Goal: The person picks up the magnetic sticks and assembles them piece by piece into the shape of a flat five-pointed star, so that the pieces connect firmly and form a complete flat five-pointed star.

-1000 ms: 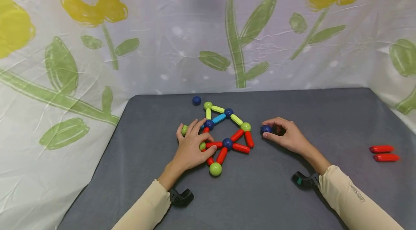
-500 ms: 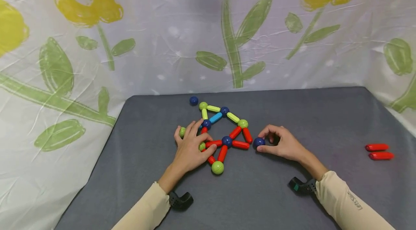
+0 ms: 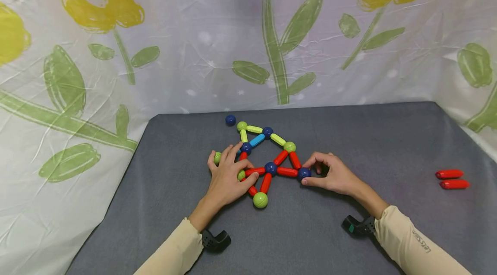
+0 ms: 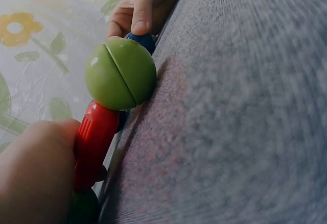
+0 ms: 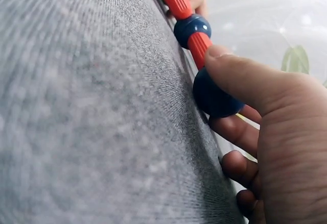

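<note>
A magnetic ball-and-rod frame of green and blue balls with red, yellow and blue rods lies flat on the table. My left hand [image 3: 229,177] spreads over its left side and steadies it, thumb and forefinger on either side of a red rod [image 3: 255,171]. Under that palm a green ball [image 3: 241,175] is partly covered. Between thumb and fingertips my right hand [image 3: 334,173] pinches a blue ball [image 3: 304,173], which touches the end of a red rod [image 3: 287,172]. The right wrist view shows this blue ball [image 5: 217,95] against the rod too.
Two loose red rods [image 3: 452,179] lie at the right of the grey table [image 3: 372,137]. One loose blue ball [image 3: 231,120] sits near the back edge, behind the frame. A white cloth with painted flowers [image 3: 178,63] hangs behind the table.
My right hand has brought the blue ball leftward and toward me, from apart to touching the red rod's end. The two right-hand red rods have drawn closer to it. My left hand stays in place.
</note>
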Demonstrator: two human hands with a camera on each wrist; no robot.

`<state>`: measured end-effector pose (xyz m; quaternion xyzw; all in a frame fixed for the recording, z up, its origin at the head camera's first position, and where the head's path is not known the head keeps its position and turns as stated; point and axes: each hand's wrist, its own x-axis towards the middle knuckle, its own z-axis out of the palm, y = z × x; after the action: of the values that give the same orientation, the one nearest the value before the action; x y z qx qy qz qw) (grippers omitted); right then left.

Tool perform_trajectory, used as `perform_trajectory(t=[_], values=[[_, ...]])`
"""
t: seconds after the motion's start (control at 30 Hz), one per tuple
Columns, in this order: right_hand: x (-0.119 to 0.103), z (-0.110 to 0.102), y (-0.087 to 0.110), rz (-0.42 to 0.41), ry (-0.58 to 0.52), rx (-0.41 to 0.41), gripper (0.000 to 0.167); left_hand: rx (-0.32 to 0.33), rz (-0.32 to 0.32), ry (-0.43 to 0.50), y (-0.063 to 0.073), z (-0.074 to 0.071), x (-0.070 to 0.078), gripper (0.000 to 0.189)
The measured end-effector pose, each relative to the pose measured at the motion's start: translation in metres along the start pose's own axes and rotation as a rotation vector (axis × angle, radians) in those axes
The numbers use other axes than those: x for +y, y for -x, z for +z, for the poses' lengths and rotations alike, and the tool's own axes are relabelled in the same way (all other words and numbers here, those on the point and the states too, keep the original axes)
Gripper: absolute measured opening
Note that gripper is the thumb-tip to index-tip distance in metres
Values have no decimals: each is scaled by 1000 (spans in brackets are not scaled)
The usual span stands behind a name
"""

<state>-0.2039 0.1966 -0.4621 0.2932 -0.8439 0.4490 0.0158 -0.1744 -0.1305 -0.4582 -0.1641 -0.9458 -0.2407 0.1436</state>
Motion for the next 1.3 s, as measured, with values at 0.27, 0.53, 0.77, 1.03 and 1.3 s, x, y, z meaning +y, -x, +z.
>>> perform_trajectory(t=[0.27, 0.53, 0.77, 1.03, 1.3], values=[[1, 0, 0, -22, -7, 5, 31, -1, 0, 3, 0, 0, 1, 19], [1, 0, 0, -38, -6, 7, 34, 8, 14, 0, -1, 1, 0, 18], [2, -1, -1, -28, -86, 0, 24, -11, 29, 22, 0, 0, 0, 18], [2, 0, -2, -41, -123, 95, 28, -103, 167, 152, 1, 0, -1, 12], [1, -1, -1, -119, -155, 67, 23, -133, 209, 215, 1, 2, -2, 13]])
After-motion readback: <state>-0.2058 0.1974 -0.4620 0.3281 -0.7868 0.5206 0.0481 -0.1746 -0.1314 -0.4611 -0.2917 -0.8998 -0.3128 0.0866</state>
